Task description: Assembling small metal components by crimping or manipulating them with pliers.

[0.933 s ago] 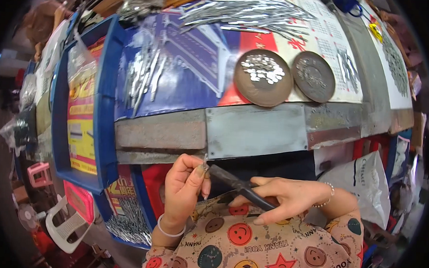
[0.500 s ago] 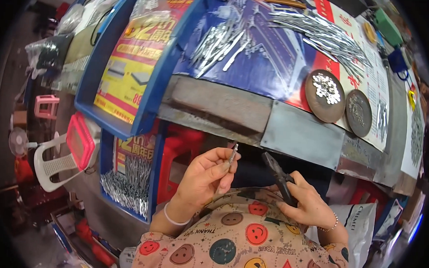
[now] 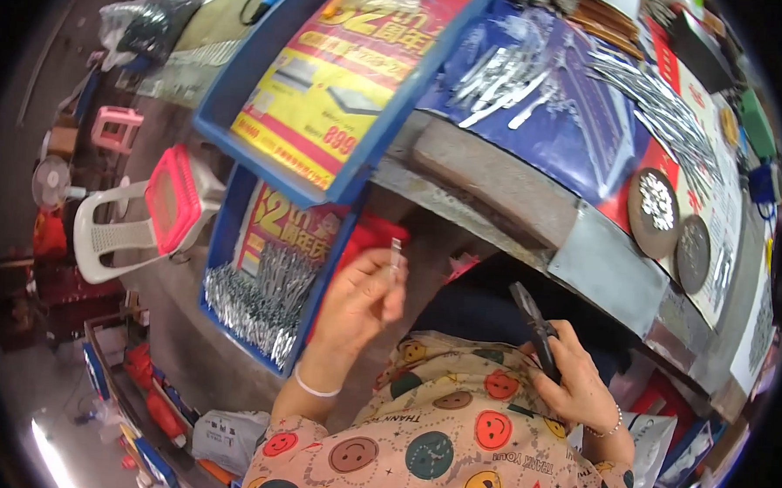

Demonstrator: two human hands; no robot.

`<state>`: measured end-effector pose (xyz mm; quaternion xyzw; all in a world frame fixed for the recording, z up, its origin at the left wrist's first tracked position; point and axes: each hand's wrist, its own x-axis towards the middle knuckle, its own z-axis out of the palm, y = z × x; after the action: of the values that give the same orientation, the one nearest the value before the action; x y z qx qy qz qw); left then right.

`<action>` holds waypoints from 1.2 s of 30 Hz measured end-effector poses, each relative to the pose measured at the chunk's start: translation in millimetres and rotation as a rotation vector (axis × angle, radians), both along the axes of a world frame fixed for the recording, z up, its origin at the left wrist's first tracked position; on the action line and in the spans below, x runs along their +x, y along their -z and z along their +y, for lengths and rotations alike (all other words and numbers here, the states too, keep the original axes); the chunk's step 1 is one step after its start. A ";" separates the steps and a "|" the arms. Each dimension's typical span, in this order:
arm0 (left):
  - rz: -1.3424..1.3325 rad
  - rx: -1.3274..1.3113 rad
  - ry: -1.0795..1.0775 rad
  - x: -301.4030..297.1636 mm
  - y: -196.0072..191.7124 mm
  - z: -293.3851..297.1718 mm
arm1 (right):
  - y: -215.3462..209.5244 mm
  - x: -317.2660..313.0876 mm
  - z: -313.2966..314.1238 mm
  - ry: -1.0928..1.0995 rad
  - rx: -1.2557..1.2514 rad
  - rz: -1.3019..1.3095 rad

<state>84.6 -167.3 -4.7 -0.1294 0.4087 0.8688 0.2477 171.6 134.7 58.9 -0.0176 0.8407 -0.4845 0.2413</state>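
Hands apart now: left hand (image 3: 360, 299) pinching one metal strip (image 3: 396, 252), right hand (image 3: 577, 387) gripping one pliers (image 3: 534, 324).

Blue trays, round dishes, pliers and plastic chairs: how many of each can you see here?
Blue trays: 2, upper and lower
Round dishes: 2, one beside the other
Pliers: 1, in the right hand
Plastic chairs: 1, white and pink
Total: 6
The left hand pinches a small metal piece.
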 end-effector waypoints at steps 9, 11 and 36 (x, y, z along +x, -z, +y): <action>0.354 -1.328 -0.266 -3.8 65.9 -196.3 | 6.5 -10.6 -13.1 -0.215 0.018 0.071; 0.360 -1.581 -0.079 0.4 74.5 -205.7 | 7.1 -12.1 -13.8 -0.243 0.028 0.082; 1.301 -1.069 0.309 -102.7 -76.1 126.2 | 24.4 19.6 30.4 -0.140 -0.105 -0.007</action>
<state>-18.1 -41.0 71.4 0.3528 0.8374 0.4172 -0.0148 191.2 165.2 34.5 -0.0872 0.8099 -0.5101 0.2761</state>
